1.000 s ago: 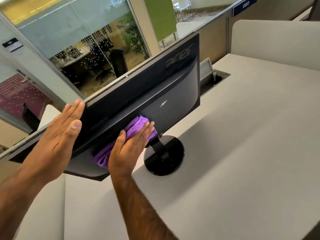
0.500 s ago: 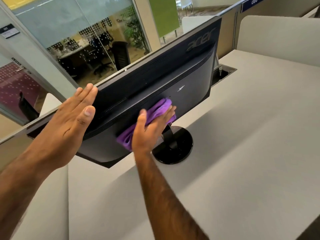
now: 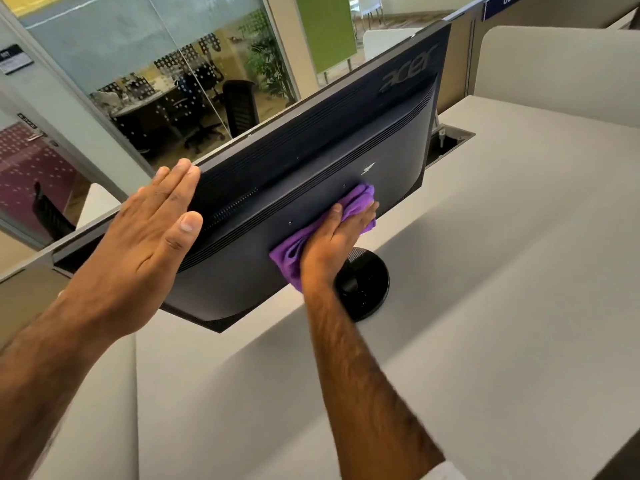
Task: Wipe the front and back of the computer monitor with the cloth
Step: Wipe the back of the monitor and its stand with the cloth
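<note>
On the white desk (image 3: 502,271) the monitor (image 3: 311,150) sits on its round black base (image 3: 367,289) with the back facing me, tilted a bit. Compared to a second ago, my right hand (image 3: 332,240) has slid the purple cloth (image 3: 289,259) further right along the lower back panel, so it's now just under the little lightning mark. Fingers are flat and straight, just pressing the bunched cloth against the plastic, not grabbing it. My left hand (image 3: 138,244) hasn't really moved: still a flat open palm braced on the monitor's left edge, holding nothing. Behind the screen there's an open cable hatch (image 3: 450,138) in the desk, half hidden by the monitor's corner, a cream divider (image 3: 554,64), and a glass wall (image 3: 156,64) with a meeting room behind it. My right wrist covers part of the base.
</note>
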`<act>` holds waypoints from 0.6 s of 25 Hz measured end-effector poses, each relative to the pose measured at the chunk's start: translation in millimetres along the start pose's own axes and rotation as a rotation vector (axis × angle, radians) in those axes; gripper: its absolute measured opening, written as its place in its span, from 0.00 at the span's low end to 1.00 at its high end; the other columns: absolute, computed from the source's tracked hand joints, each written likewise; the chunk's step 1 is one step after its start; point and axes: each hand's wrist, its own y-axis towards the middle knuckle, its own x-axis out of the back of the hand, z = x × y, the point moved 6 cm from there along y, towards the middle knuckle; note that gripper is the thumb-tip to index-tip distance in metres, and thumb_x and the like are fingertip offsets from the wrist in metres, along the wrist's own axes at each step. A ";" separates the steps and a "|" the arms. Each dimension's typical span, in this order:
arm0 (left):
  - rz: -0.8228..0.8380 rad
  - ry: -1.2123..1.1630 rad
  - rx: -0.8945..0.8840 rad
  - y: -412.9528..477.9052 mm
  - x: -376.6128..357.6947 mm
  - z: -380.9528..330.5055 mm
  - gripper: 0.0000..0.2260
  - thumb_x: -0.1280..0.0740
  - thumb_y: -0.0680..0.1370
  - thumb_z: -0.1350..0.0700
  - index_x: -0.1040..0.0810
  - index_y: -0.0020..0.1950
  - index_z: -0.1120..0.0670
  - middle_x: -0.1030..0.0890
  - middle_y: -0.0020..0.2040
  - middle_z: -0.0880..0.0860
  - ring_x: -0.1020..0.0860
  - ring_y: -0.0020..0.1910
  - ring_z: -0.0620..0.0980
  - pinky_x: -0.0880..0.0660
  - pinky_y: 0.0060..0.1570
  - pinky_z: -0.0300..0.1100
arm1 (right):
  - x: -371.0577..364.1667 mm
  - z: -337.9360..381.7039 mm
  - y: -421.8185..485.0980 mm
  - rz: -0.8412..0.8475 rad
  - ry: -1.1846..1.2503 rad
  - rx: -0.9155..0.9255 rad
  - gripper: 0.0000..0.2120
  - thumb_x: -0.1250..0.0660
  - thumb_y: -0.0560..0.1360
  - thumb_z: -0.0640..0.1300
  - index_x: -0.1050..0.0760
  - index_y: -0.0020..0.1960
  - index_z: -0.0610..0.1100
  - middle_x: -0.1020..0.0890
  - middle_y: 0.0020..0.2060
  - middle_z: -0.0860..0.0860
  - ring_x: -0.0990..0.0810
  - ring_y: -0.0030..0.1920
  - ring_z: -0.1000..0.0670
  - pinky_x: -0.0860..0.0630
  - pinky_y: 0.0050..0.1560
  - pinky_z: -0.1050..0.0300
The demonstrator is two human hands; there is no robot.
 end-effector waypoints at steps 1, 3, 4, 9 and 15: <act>0.003 0.004 -0.003 0.3 -0.1 -0.3 0.32 0.61 0.82 0.35 0.52 0.84 0.46 0.54 0.83 0.39 0.58 0.80 0.35 0.63 0.75 0.28 | -4.1 -0.3 -17.2 -0.009 0.001 0.008 0.34 0.47 0.83 0.57 0.54 0.83 0.44 0.50 0.83 0.51 0.53 0.82 0.55 0.51 0.82 0.49; 0.006 0.003 -0.001 1.7 0.7 -0.8 0.32 0.61 0.82 0.35 0.52 0.84 0.45 0.55 0.83 0.39 0.58 0.80 0.35 0.63 0.75 0.29 | -18.5 -4.2 -71.4 0.000 0.001 -0.033 0.35 0.47 0.83 0.57 0.53 0.83 0.42 0.51 0.83 0.51 0.55 0.82 0.56 0.52 0.81 0.52; 0.006 0.000 0.003 2.3 1.2 -0.6 0.31 0.61 0.82 0.35 0.52 0.84 0.45 0.55 0.83 0.38 0.58 0.80 0.34 0.63 0.75 0.29 | -25.7 -6.7 -100.0 0.014 0.000 -0.074 0.34 0.47 0.83 0.55 0.53 0.83 0.42 0.51 0.83 0.51 0.55 0.81 0.57 0.52 0.81 0.52; 0.003 0.016 0.001 1.7 2.5 -1.3 0.31 0.60 0.82 0.36 0.53 0.84 0.44 0.55 0.83 0.38 0.58 0.80 0.34 0.62 0.75 0.28 | -32.4 -4.2 -121.4 0.092 -0.042 -0.057 0.32 0.46 0.84 0.51 0.54 0.83 0.44 0.52 0.82 0.53 0.56 0.81 0.57 0.53 0.81 0.53; -0.018 0.044 -0.002 -1.8 -2.0 -0.6 0.31 0.61 0.83 0.36 0.52 0.84 0.46 0.54 0.84 0.39 0.58 0.81 0.35 0.63 0.76 0.30 | -5.7 -2.4 -31.8 0.036 0.011 -0.092 0.30 0.46 0.86 0.51 0.55 0.83 0.46 0.52 0.83 0.54 0.54 0.81 0.57 0.51 0.81 0.50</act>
